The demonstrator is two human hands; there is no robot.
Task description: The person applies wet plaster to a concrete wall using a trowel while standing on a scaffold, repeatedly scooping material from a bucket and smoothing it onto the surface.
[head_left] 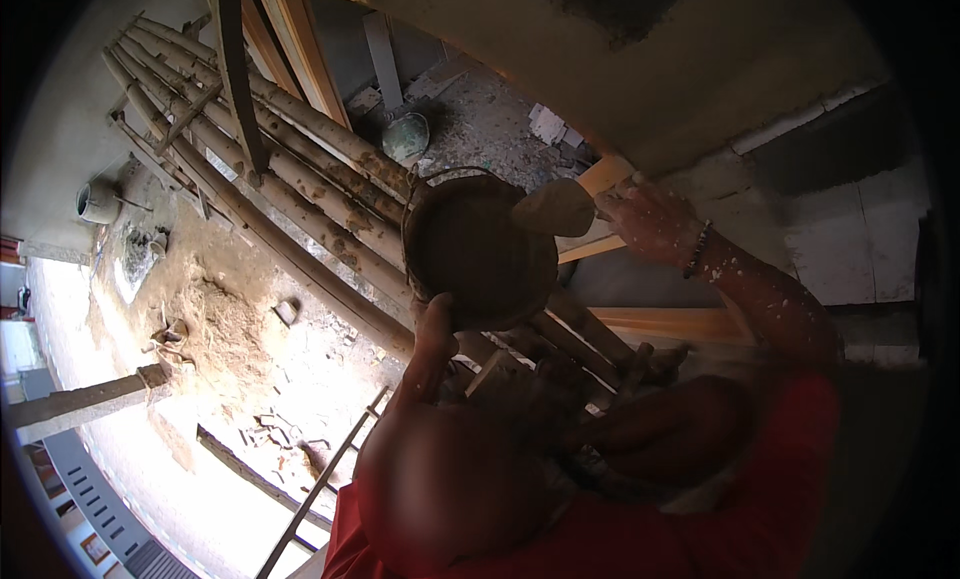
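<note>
Here's the round dark bucket, just above the middle of the view, its mouth turned up to the camera and its inside too dim to read, and the left hand has it: that grip is clenched on the rim at the bucket's 7 o'clock, thumb up over the edge, so the bucket lies off to 1 o'clock of the grip. Across at 2 o'clock, the pale, rounded blade of a trowel overlaps the rim; whether it touches the bucket you can't tell from here. The right hand, out near 3 o'clock, has its grip closed around the trowel's handle, the blade pointing away toward 9 o'clock, and there's a beaded bracelet on that wrist, with pale splashes up the forearm. Behind the bucket, thick poles run from 10 o'clock down to 4; contact between bucket and poles is hidden. Wider now: an orange-brown wooden frame at 4 o'clock, a greenish basin on the littered floor at 11, a spread of sand on the bright ground at 8, and a pail tipped over out at 9.
</note>
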